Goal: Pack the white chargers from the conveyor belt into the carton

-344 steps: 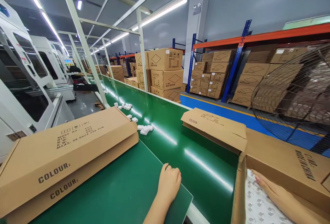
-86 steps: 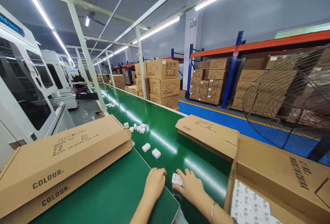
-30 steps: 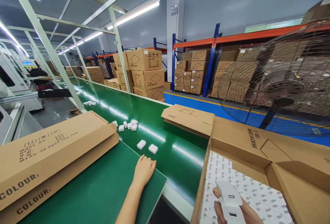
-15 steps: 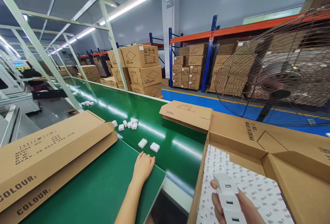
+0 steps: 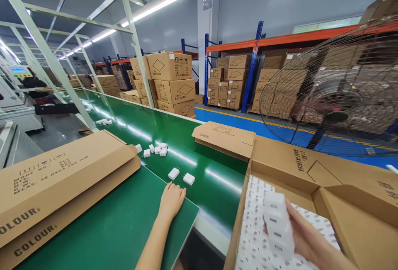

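My right hand [image 5: 306,237] is closed around a row of white USB chargers [image 5: 278,224], stacked side by side with their slots facing up and slightly blurred. It is over an open cardboard box [image 5: 314,185] whose inside shows a layer of white chargers [image 5: 253,220], partly hidden by the held row. My left hand [image 5: 172,199] rests on the edge of a green board [image 5: 124,216], its fingers bent over the edge and their tips hidden. Just beyond it, two white chargers [image 5: 189,179] with prongs lie on the green conveyor belt [image 5: 214,191].
More chargers [image 5: 157,150] lie in a loose group farther up the belt. Folded cartons [image 5: 62,174] occupy the board's left side. A large caged fan [image 5: 337,116] stands at the right. Stacked cartons [image 5: 174,89] and shelving [image 5: 258,46] are behind the belt.
My right hand has shifted and turned, and the charger row now shows more of its slots, raised slightly over the box. My left hand keeps its place at the board's edge.
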Demonstrator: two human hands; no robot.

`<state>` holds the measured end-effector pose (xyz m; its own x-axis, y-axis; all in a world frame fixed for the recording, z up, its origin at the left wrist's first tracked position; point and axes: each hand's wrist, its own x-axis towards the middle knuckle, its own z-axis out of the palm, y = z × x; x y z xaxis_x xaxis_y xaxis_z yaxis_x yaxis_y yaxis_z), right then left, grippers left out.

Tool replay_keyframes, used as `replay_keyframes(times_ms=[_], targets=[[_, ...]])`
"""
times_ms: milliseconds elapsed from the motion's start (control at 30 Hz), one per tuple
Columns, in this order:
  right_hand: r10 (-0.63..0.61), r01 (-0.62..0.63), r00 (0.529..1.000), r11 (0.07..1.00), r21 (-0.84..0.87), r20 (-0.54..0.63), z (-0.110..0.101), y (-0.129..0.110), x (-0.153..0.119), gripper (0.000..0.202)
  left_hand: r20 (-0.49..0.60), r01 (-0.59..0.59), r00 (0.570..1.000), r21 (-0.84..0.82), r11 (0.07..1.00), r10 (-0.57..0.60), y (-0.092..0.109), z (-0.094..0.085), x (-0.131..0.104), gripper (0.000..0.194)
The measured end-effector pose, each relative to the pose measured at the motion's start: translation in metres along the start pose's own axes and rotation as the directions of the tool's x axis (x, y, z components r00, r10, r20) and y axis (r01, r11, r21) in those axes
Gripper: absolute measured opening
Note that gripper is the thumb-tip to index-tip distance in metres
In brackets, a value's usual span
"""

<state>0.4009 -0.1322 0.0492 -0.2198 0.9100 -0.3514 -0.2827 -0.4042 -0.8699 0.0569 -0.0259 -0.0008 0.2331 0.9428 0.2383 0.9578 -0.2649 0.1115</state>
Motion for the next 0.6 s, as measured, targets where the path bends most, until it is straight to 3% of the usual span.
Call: replay_keyframes(times_ms=[67, 133, 233, 333, 400, 533, 600], targets=[[-0.093, 0.049, 0.976, 0.974, -0.221, -0.194, -0.034, -0.023, 0.014, 0.053, 0.001, 0.002, 1.0, 0.0, 1.0, -0.002, 0.0, 0.0, 0.0, 0.047], [-0.232, 0.03, 0.91, 0.863, -0.504, -0.344, -0.068, -0.045, 0.03, 0.05, -0.008, 0.003, 1.0, -0.008, 1.0, -0.003, 0.0, 0.0, -0.001, 0.048], [-0.333, -0.044, 0.849, 0.73, -0.682, -0.411, -0.108, -0.065, 0.049, 0.042, -0.029, 0.013, 0.999, -0.039, 0.999, -0.014, 0.0, 0.001, -0.001, 0.047], [-0.38, -0.121, 0.819, 0.619, -0.776, -0.43, -0.13, -0.065, 0.056, 0.033, -0.033, 0.029, 0.999, -0.066, 0.997, -0.031, 0.0, 0.001, -0.001, 0.045], [-0.385, -0.143, 0.826, 0.563, -0.814, -0.411, -0.134, -0.058, 0.057, 0.029, -0.031, 0.035, 0.999, -0.071, 0.997, -0.037, 0.0, 0.001, -0.001, 0.045], [-0.267, -0.043, 0.942, 0.507, -0.861, -0.204, -0.127, -0.041, 0.056, 0.038, -0.033, 0.034, 0.999, -0.066, 0.997, -0.037, 0.001, 0.001, -0.001, 0.046], [-0.187, -0.023, 0.973, 0.498, -0.867, -0.133, -0.123, -0.037, 0.055, 0.05, -0.028, 0.03, 0.999, -0.062, 0.998, -0.032, 0.001, 0.001, -0.001, 0.046]])
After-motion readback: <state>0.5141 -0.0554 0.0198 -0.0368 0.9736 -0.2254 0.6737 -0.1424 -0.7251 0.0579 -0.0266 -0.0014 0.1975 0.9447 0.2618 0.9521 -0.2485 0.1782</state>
